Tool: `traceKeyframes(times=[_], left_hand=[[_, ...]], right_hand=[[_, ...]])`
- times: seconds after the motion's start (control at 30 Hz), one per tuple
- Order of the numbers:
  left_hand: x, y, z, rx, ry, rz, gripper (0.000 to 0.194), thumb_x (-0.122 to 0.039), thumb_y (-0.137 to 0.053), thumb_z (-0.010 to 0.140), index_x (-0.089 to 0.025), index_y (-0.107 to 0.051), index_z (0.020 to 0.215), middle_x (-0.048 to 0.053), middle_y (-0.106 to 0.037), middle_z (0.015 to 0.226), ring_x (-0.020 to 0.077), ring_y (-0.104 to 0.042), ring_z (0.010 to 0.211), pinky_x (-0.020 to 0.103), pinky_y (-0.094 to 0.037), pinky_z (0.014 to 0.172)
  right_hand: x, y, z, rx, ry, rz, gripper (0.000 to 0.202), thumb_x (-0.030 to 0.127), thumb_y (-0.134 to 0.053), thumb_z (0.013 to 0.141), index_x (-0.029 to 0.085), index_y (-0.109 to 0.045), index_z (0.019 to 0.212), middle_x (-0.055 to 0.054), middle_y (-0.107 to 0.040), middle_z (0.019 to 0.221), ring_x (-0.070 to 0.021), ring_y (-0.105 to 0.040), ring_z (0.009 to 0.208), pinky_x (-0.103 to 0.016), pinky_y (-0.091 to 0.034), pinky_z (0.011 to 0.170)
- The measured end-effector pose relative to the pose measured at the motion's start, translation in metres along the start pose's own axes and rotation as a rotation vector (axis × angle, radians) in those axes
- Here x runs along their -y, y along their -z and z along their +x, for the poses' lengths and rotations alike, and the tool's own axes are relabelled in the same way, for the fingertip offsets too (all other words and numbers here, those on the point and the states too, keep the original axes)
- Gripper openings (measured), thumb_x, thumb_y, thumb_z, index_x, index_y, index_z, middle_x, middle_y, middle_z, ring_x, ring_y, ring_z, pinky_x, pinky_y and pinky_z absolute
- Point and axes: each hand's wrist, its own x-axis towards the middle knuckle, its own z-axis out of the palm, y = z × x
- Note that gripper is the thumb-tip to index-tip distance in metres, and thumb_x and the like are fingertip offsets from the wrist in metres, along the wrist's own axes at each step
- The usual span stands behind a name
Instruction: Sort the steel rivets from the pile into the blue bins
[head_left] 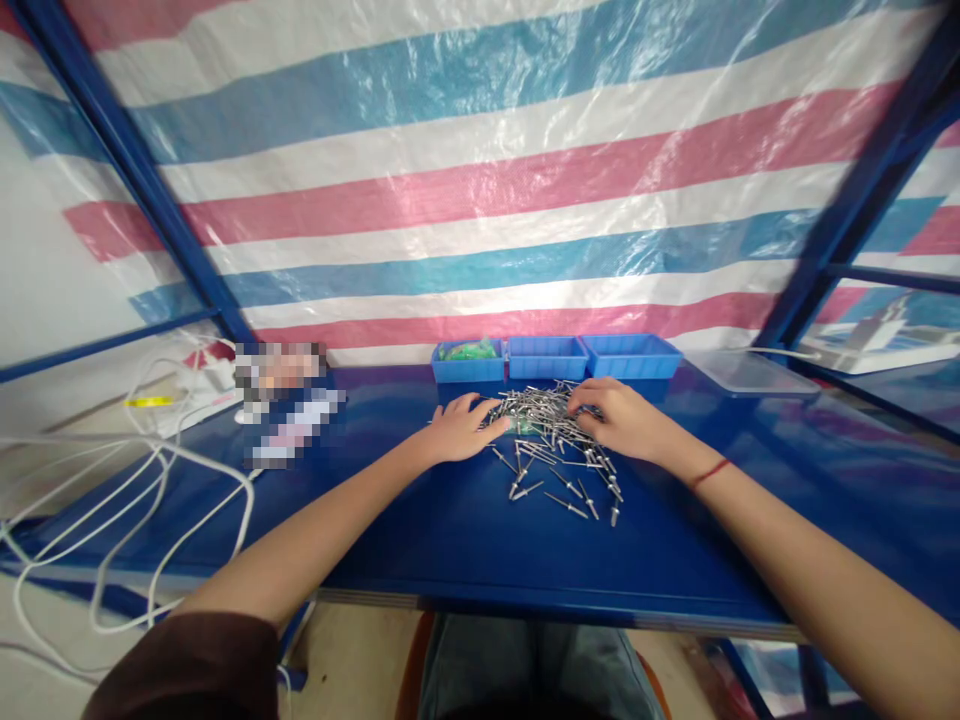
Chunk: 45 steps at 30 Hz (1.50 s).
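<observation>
A heap of silver blind rivets (pixel 551 415) lies on the blue table, with several loose ones spread toward the front edge. Small green pieces (pixel 519 424) show among the rivets. At the heap's left side rests my left hand (pixel 463 430), open, its fingers apart and the thumb against the nearest rivets. My right hand (pixel 619 418) is over the heap's right side, fingers curled down into the rivets. Whatever lies between those fingertips is hidden.
Behind the heap stand three blue bins: the left bin (pixel 469 370) contains green material, beside a middle bin (pixel 547 360) and a right bin (pixel 634 358). A clear plastic lid (pixel 750 372) lies at right. White cables (pixel 161 480) loop over the table's left end.
</observation>
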Motion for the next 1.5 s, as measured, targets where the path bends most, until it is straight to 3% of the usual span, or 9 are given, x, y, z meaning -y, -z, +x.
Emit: traceKeyframes(times=[0.1, 0.17, 0.3, 0.47, 0.6, 0.77, 1.0, 1.23, 1.5], left_hand=[[-0.009, -0.016, 0.0, -0.091, -0.039, -0.002, 0.061, -0.063, -0.022, 0.088, -0.03, -0.035, 0.137, 0.01, -0.033, 0.147, 0.0341, -0.025, 0.137, 0.053, -0.022, 0.108], [-0.013, -0.02, 0.002, -0.141, -0.066, -0.016, 0.058, -0.059, -0.028, 0.089, -0.027, -0.037, 0.136, 0.01, -0.037, 0.144, 0.0325, -0.029, 0.135, 0.051, -0.024, 0.108], [-0.016, -0.014, 0.001, -0.221, -0.165, -0.086, 0.043, -0.05, -0.047, 0.084, -0.026, -0.048, 0.12, 0.008, -0.05, 0.126, 0.0257, -0.045, 0.121, 0.044, -0.035, 0.102], [-0.018, -0.002, 0.002, -0.167, -0.211, -0.072, 0.031, -0.046, -0.055, 0.08, -0.029, -0.055, 0.106, 0.005, -0.048, 0.122, 0.0265, -0.046, 0.117, 0.047, -0.038, 0.097], [-0.018, 0.004, 0.01, -0.114, -0.275, 0.03, 0.034, -0.044, -0.053, 0.083, -0.03, -0.056, 0.113, 0.005, -0.052, 0.121, 0.0264, -0.045, 0.115, 0.044, -0.039, 0.093], [-0.017, 0.008, 0.018, -0.138, -0.443, 0.182, 0.033, -0.046, -0.053, 0.085, -0.026, -0.06, 0.11, 0.004, -0.06, 0.113, 0.0215, -0.05, 0.106, 0.038, -0.035, 0.09], [-0.017, 0.001, 0.015, -0.382, -0.598, 0.495, 0.024, -0.034, -0.043, 0.093, -0.022, -0.059, 0.106, 0.002, -0.067, 0.084, 0.0155, -0.058, 0.08, 0.041, -0.027, 0.096], [-0.016, -0.005, 0.017, -0.485, -0.623, 0.525, 0.025, -0.022, -0.036, 0.095, -0.018, -0.06, 0.088, 0.002, -0.066, 0.075, 0.0139, -0.058, 0.071, 0.038, -0.031, 0.092], [-0.022, 0.007, 0.012, -0.595, -0.553, 0.524, 0.027, -0.015, -0.032, 0.095, -0.018, -0.059, 0.096, 0.005, -0.065, 0.098, 0.0164, -0.057, 0.086, 0.033, -0.036, 0.084]], right_hand=[[0.0, -0.004, 0.0, 0.005, 0.013, -0.007, 0.022, 0.013, -0.049, 0.075, 0.02, -0.067, 0.087, -0.006, -0.067, 0.091, -0.0224, -0.06, 0.09, -0.037, -0.045, 0.085], [0.001, -0.007, 0.001, -0.014, 0.032, -0.005, 0.025, 0.014, -0.05, 0.076, 0.019, -0.066, 0.095, -0.007, -0.067, 0.098, -0.0228, -0.059, 0.093, -0.038, -0.046, 0.086], [0.001, -0.006, 0.004, -0.091, 0.064, 0.004, 0.026, 0.014, -0.049, 0.078, 0.018, -0.065, 0.098, -0.007, -0.066, 0.102, -0.0228, -0.059, 0.094, -0.04, -0.045, 0.088], [-0.001, 0.004, 0.003, -0.163, 0.057, -0.003, 0.023, 0.013, -0.048, 0.079, 0.018, -0.066, 0.093, -0.007, -0.067, 0.099, -0.0237, -0.06, 0.094, -0.041, -0.045, 0.088], [-0.001, 0.011, 0.002, -0.173, 0.037, -0.011, 0.024, 0.013, -0.047, 0.08, 0.018, -0.066, 0.092, -0.007, -0.068, 0.097, -0.0232, -0.061, 0.092, -0.041, -0.045, 0.088], [0.0, 0.01, 0.002, -0.138, 0.011, 0.034, 0.022, 0.013, -0.047, 0.081, 0.019, -0.067, 0.089, -0.006, -0.069, 0.094, -0.0218, -0.062, 0.089, -0.038, -0.046, 0.085], [0.007, 0.006, 0.002, -0.116, 0.033, 0.073, 0.024, 0.014, -0.045, 0.081, 0.019, -0.068, 0.087, -0.006, -0.069, 0.091, -0.0214, -0.061, 0.086, -0.036, -0.047, 0.083], [0.015, 0.002, 0.002, -0.092, 0.069, 0.096, 0.024, 0.014, -0.046, 0.08, 0.021, -0.068, 0.086, -0.005, -0.07, 0.091, -0.0201, -0.063, 0.086, -0.036, -0.048, 0.083], [0.018, 0.001, 0.003, -0.1, 0.053, 0.101, 0.022, 0.018, -0.045, 0.082, 0.021, -0.066, 0.085, -0.006, -0.07, 0.092, -0.0214, -0.063, 0.087, -0.038, -0.049, 0.083]])
